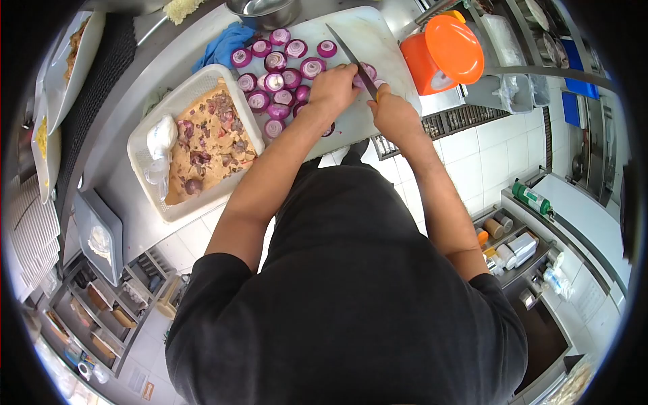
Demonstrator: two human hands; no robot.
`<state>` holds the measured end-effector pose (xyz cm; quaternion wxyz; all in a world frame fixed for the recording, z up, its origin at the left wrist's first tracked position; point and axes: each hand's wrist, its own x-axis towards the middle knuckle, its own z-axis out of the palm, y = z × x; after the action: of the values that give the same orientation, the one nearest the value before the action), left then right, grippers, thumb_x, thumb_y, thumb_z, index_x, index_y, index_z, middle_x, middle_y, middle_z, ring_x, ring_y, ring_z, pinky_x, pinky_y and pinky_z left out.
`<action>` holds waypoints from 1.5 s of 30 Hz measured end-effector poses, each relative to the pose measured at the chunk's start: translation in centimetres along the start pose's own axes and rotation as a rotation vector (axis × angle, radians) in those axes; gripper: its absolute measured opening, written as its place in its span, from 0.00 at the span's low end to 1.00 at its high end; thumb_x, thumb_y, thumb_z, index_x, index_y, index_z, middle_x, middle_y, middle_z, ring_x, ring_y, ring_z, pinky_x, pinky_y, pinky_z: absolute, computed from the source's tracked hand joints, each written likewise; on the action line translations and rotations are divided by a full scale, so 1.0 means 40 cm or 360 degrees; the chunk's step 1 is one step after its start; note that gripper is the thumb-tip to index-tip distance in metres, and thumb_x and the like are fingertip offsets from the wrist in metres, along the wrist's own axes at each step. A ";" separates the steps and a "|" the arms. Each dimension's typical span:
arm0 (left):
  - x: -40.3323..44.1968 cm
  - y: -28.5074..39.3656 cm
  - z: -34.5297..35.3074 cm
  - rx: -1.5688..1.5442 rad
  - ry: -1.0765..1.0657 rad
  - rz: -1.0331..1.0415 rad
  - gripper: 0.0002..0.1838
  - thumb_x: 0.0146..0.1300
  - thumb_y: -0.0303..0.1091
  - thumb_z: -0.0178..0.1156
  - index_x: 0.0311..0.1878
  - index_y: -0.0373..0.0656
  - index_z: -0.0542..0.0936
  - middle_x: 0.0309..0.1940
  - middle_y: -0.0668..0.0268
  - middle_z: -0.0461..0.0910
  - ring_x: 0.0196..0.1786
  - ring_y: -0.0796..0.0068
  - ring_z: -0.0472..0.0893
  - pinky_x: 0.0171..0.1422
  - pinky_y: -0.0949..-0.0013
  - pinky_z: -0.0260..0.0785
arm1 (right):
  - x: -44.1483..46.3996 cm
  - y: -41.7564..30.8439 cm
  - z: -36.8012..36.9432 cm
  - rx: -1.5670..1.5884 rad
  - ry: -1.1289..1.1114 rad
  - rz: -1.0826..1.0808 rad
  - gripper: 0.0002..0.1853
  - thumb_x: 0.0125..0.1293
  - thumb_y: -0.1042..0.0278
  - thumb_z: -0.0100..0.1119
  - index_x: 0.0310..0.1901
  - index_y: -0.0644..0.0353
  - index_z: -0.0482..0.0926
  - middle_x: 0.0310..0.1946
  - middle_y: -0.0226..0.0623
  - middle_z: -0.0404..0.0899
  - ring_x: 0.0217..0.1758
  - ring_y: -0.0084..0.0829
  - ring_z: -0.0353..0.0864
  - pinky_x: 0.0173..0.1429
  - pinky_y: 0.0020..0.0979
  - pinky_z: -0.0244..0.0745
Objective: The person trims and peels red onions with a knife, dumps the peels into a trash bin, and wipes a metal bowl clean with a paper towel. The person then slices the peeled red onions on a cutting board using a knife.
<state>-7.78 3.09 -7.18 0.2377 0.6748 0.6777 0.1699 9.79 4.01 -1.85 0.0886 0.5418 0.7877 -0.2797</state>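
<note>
My right hand (397,116) is closed round the handle of a long kitchen knife (345,47), its blade pointing away and to the left over the cutting board (395,61). Against the blade, my left hand (335,88) has its fingers curled on a red onion (366,71); the blade crosses over this onion, and I cannot tell how deep it sits. Left of my hands, several peeled red onions (275,61) with trimmed ends stand grouped on the board. Part of that group is hidden behind my left forearm.
A white plastic crate (145,181) with onion skins and a plastic bag stands left of the board. An orange kitchen scale (422,57) is at the right. A blue cloth (226,47) and a metal bowl (263,12) lie beyond the board's far left side.
</note>
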 end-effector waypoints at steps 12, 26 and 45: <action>-0.006 0.001 0.004 0.0079 -0.0018 -0.0009 0.20 0.60 0.37 0.73 0.55 0.43 0.82 0.48 0.58 0.88 0.52 0.51 0.87 0.54 0.50 0.81 | -0.008 -0.004 0.013 0.0056 0.0024 -0.0010 0.21 0.80 0.55 0.56 0.56 0.68 0.68 0.39 0.63 0.87 0.45 0.63 0.89 0.51 0.58 0.82; 0.007 0.017 -0.009 0.0336 0.0003 0.0107 0.17 0.64 0.41 0.71 0.54 0.50 0.83 0.47 0.63 0.86 0.50 0.52 0.88 0.51 0.51 0.82 | 0.024 0.112 0.071 0.0145 0.0249 0.0039 0.24 0.76 0.47 0.63 0.55 0.62 0.74 0.40 0.56 0.88 0.47 0.58 0.89 0.50 0.54 0.83; 0.021 0.049 0.006 -0.0103 -0.0235 -0.0190 0.18 0.62 0.37 0.74 0.53 0.46 0.83 0.44 0.62 0.91 0.49 0.59 0.91 0.54 0.57 0.82 | -0.069 0.060 -0.012 0.0015 0.0081 -0.0030 0.17 0.79 0.57 0.60 0.51 0.65 0.71 0.34 0.57 0.87 0.40 0.58 0.90 0.42 0.56 0.84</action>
<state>-5.99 3.98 -6.38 0.3183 0.6359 0.6915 0.1270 13.12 2.66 -1.04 0.0633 0.5417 0.7934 -0.2703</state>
